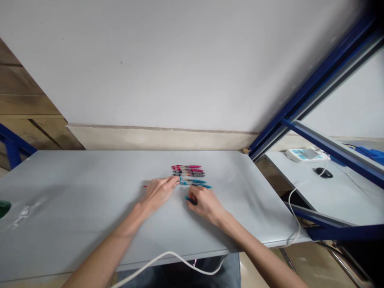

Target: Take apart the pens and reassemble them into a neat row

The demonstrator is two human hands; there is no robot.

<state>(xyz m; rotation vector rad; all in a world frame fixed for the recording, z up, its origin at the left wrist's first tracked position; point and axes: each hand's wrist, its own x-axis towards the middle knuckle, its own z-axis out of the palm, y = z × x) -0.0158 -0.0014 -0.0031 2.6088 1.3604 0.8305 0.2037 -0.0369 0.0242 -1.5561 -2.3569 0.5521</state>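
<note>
Several pens lie side by side in a column on the grey table: pink pens (pixel 193 166) at the back, grey-black pens (pixel 196 175) in the middle, blue pens (pixel 199 181) nearest me. My left hand (pixel 160 190) reaches in from the left, its fingertips closed at the left end of a blue pen in the column. A red tip (pixel 145 186) pokes out beyond that hand; the rest of it is hidden. My right hand (pixel 207 202) is curled just in front of the column, around a separate blue pen (pixel 188 198) whose end shows by the thumb.
A clear plastic item (pixel 24 214) and a dark green object (pixel 4 208) rest at the table's left. A white cable (pixel 168 254) loops across the front edge. Blue metal frame bars (pixel 303 94) rise on the right, beside another table with a black mouse (pixel 324 173) and a white device (pixel 306 155).
</note>
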